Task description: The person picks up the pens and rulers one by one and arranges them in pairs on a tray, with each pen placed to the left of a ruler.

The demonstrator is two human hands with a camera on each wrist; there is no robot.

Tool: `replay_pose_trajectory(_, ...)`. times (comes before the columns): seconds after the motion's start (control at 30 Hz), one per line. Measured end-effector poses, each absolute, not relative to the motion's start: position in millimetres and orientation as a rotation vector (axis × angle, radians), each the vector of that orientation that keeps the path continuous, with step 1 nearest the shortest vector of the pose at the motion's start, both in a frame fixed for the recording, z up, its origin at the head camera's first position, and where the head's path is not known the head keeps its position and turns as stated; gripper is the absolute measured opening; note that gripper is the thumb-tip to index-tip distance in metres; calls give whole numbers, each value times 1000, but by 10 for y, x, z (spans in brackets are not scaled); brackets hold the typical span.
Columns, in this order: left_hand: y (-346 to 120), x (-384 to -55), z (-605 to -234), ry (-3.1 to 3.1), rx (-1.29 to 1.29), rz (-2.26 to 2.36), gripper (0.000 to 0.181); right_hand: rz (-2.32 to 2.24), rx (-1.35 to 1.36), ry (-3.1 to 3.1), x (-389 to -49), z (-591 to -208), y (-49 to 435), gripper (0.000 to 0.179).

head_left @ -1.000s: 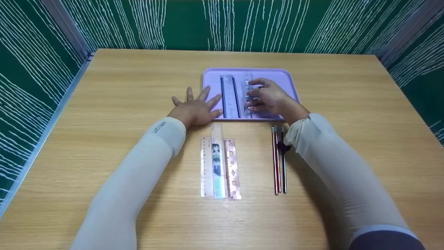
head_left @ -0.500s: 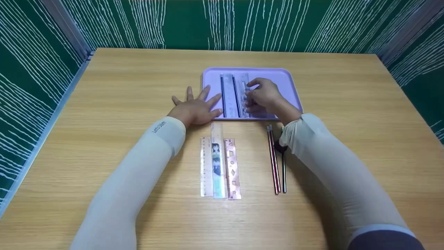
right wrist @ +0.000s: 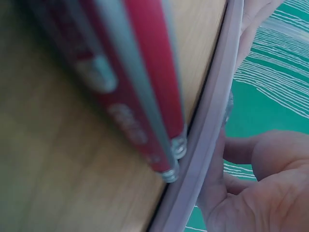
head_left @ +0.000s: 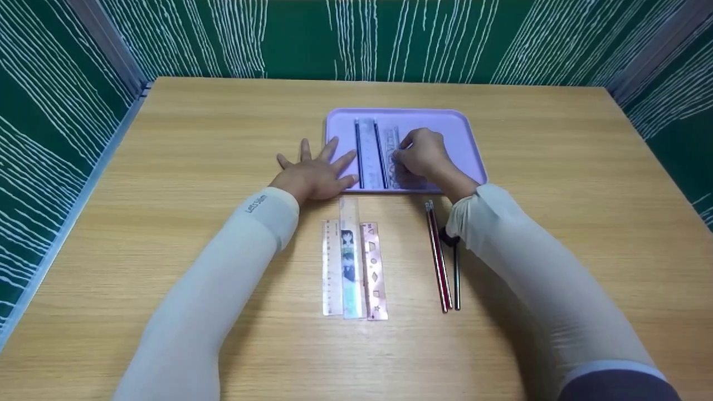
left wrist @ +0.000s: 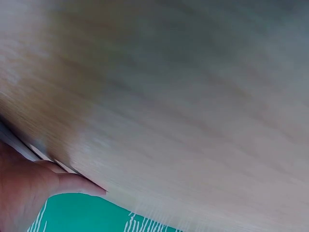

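Observation:
My left hand (head_left: 315, 177) lies with fingers spread over the left edge of the lilac tray (head_left: 445, 120) in the head view. Inside the tray a clear ruler (head_left: 369, 153) lies between two dark pencils (head_left: 358, 156). To their right is a second clear ruler with cut-out shapes (head_left: 391, 159); my right hand (head_left: 423, 153) pinches its right side, fingers curled, partly covering it. In the right wrist view, the right hand (right wrist: 265, 179) shows beyond the tray's rim (right wrist: 212, 121). The left wrist view shows the left hand (left wrist: 29, 188) at the table's surface.
In front of the tray lie a narrow clear ruler (head_left: 332, 267), a longer printed ruler (head_left: 352, 273) and a pink ruler (head_left: 374, 273). Red pencils (head_left: 439, 256) and a dark pencil (head_left: 457, 278) lie by the right sleeve (head_left: 523, 245). A green wall (head_left: 301, 39) stands behind the table.
The ruler with cut-outs has shifted left and then nearer the front of the tray, with the right hand on it. The red pencils' far ends have swung left. The left hand stays put.

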State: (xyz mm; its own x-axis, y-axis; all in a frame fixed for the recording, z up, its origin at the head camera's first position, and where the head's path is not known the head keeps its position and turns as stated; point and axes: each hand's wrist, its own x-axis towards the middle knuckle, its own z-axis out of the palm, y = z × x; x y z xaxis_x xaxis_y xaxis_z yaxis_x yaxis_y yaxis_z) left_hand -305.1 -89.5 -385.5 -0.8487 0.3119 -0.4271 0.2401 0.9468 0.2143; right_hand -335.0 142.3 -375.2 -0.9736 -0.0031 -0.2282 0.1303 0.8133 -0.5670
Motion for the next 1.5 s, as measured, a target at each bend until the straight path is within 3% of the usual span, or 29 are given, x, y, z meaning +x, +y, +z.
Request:
replay_pose_trajectory(0.3,-892,-3051,-3851,2630,380,205,69,-791,57,2814,-3338,-3756,1422,27)
replay_pose_trajectory(0.47,-896,-3057,-3861,2632,387,210,69,-814,30,2822,-3311,-3709,1465,36)
replay_pose_trajectory(0.8,-902,-3064,-3863,2631,409,207,70,-1270,153,2526,-3194,-3457,1721,57)
replay_pose_trajectory(1.07,-889,-3050,-3857,2634,402,207,69,-1411,149,2403,-2992,-3340,2024,69)
replay_pose_trajectory(1.5,-892,-3033,-3838,2638,408,225,69,-1475,79,2356,-2642,-3373,2305,70)
